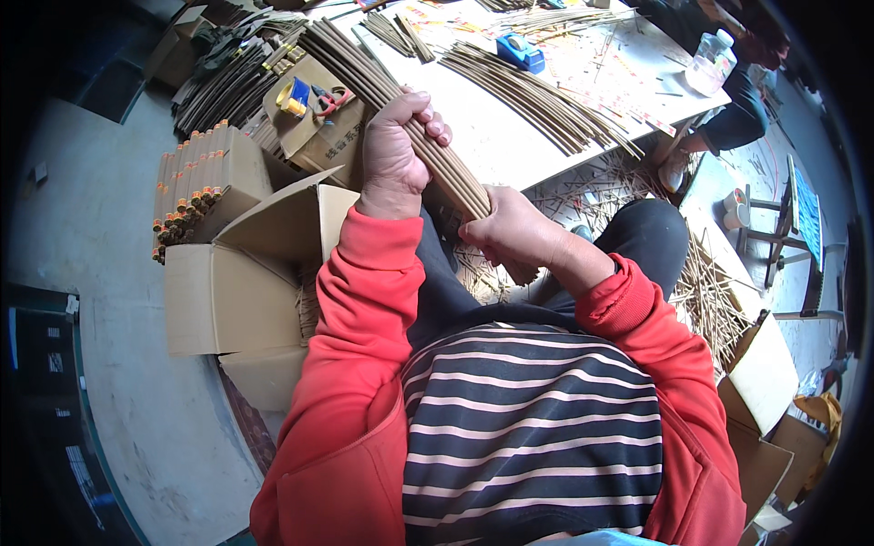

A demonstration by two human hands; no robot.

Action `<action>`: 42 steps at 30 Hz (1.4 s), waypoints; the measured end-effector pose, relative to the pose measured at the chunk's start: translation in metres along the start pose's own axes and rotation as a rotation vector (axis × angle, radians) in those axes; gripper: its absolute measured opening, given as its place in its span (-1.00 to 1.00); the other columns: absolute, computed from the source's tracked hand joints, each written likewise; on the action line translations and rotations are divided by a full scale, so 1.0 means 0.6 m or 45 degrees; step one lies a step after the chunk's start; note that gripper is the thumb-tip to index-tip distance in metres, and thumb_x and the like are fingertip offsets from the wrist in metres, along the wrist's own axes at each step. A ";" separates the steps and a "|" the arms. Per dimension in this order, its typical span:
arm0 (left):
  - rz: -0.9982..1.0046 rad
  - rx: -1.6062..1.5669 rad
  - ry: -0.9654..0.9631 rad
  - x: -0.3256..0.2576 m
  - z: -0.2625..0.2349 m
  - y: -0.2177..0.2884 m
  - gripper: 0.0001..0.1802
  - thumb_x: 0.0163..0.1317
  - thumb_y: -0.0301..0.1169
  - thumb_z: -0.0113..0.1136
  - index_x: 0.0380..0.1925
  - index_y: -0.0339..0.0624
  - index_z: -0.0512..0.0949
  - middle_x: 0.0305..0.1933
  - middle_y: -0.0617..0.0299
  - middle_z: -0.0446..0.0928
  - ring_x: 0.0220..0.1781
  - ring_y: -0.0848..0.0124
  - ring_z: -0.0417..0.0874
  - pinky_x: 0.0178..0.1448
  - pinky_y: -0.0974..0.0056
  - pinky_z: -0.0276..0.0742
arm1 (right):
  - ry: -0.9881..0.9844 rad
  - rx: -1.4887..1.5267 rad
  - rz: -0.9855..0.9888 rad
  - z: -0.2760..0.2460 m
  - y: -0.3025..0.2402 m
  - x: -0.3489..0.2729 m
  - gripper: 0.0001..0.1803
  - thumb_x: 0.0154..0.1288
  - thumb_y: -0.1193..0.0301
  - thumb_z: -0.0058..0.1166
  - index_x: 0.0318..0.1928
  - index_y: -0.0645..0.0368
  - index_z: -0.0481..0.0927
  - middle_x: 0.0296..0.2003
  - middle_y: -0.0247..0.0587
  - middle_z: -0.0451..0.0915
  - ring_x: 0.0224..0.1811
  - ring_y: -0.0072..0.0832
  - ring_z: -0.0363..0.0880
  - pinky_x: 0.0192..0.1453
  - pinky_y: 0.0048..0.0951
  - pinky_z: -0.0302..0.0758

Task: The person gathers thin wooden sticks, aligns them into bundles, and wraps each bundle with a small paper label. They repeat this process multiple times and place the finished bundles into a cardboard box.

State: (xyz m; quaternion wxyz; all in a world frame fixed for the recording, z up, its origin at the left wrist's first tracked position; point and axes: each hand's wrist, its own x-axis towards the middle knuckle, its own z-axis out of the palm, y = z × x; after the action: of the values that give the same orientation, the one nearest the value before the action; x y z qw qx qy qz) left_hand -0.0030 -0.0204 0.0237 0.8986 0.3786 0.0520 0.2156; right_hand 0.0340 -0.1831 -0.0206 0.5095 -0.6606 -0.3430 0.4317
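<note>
Above the lap, before the white worktop (510,155) | left hand (393,155) and right hand (514,227) both clamped on a bundle of long thin brown bamboo strips (437,155) | more strips (537,91) lay loose on worktop, apparently ungathered.

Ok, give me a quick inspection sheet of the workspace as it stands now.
Surface: white table, strewn with thin sticks.
Job's things: long bundle of brown strips, one end toward the table, the other at the lap.
Clutter: blue tape dispenser, clear bottle, open cardboard boxes, loose sticks on the floor.
Grippers: left hand wraps the bundle higher up; right hand grips its lower end.
Cables: nothing seen.
Surroundings: concrete floor; another seated person's leg beyond the table.
</note>
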 end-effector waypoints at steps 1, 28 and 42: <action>0.052 0.107 0.164 0.001 0.001 -0.005 -0.87 0.07 -0.49 0.13 -0.57 -0.12 0.39 -0.64 0.31 0.34 -0.62 0.45 0.39 -0.49 0.32 0.37 | 0.134 -0.194 -0.070 0.003 0.003 0.000 -0.79 -0.02 0.47 0.12 -0.40 0.32 0.40 -0.67 -0.18 0.47 -0.65 -0.46 0.48 -0.51 -0.41 0.46; 0.180 -0.090 0.015 -0.034 -0.022 -0.006 -0.93 0.10 -0.54 0.07 -0.51 -0.12 0.41 -0.63 0.30 0.37 -0.63 0.46 0.39 -0.52 0.34 0.36 | 0.140 -0.373 -0.085 0.018 0.022 -0.021 -0.72 -0.03 0.45 0.14 -0.31 0.33 0.40 -0.63 -0.17 0.49 -0.57 -0.45 0.52 -0.47 -0.45 0.45; 0.230 0.038 0.372 -0.026 -0.020 -0.004 -0.83 0.05 -0.50 0.12 -0.66 -0.11 0.37 -0.65 0.31 0.35 -0.61 0.46 0.37 -0.47 0.32 0.36 | 0.512 -0.906 -0.237 0.020 0.032 -0.021 -0.81 0.02 0.43 0.10 -0.39 0.27 0.41 -0.57 0.08 0.53 -0.43 -0.03 0.57 -0.31 -0.18 0.51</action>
State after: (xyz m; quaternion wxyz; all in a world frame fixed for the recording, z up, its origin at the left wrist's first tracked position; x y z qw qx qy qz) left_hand -0.0193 -0.0207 0.0123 0.8527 0.3597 0.1510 0.3474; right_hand 0.0182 -0.1948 -0.0376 0.3430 -0.8328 -0.4226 0.1009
